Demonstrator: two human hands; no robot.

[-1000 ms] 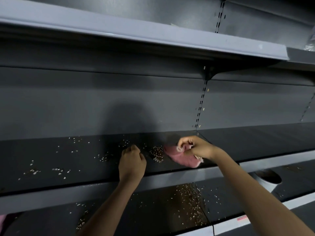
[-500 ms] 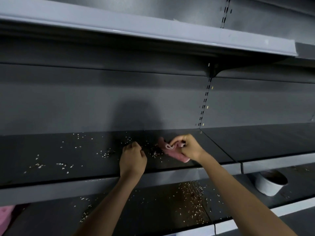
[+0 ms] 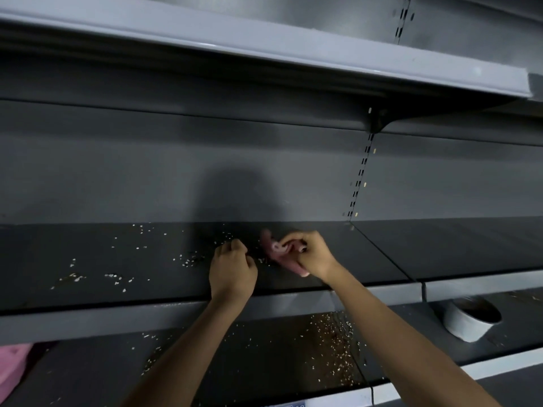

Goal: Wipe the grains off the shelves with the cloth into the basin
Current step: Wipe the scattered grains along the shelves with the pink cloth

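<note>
Grains (image 3: 191, 261) are lying scattered on the middle shelf (image 3: 88, 289), mostly at nine o'clock from the curled, empty left hand (image 3: 233, 270). Right hand (image 3: 311, 255) is gripping the pink cloth (image 3: 277, 254) at three o'clock of the left; the white basin (image 3: 467, 320) is sitting on the lower shelf (image 3: 264, 362) at four o'clock.

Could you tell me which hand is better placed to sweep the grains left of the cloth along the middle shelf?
Right: the right hand already holds the pink cloth just beside those grains; the left hand holds no cloth.
</note>
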